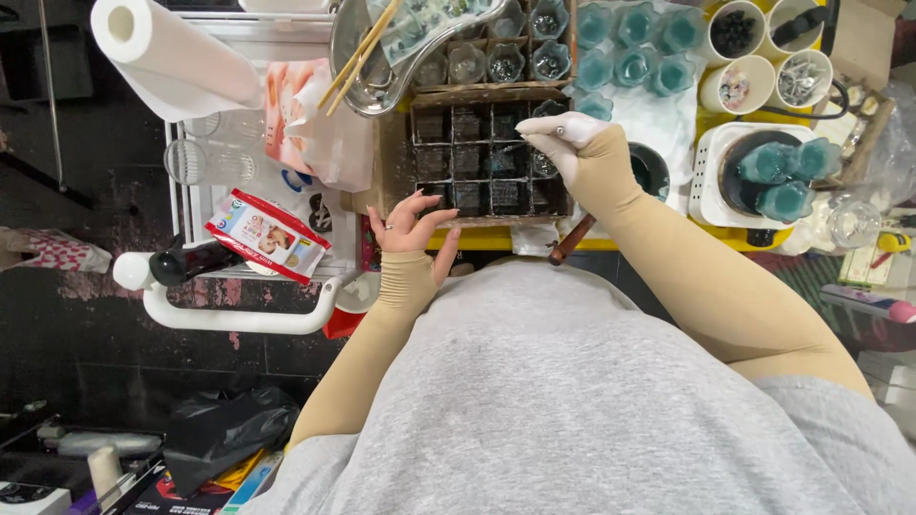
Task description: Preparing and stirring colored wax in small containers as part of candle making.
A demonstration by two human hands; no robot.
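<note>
— Cluttered is the word for this workbench [496,238]: the yellow edge runs right against the person's grey shirt, with a dark floor to the left.

— And the dark gridded tray [489,157]?

— It sits at the near edge, dead centre, its long axis running left to right. The right hand [577,143], in a pale glove, rests on the tray's far right corner, fingers curled, pinching something small; what exactly cannot be told.

— The other one?

— The left hand [412,227] touches the tray's near left corner, fingers loosely spread, holding nothing. Both are on the tray; the right reaches deeper.

— Room to move?

— Little. A metal bowl with chopsticks [358,52] crowds the far left, blue moulded cups [630,52] the far right, and a small dark bowl [651,172] sits just beside the right wrist. A paper towel roll [172,57] lies well to the left.
</note>
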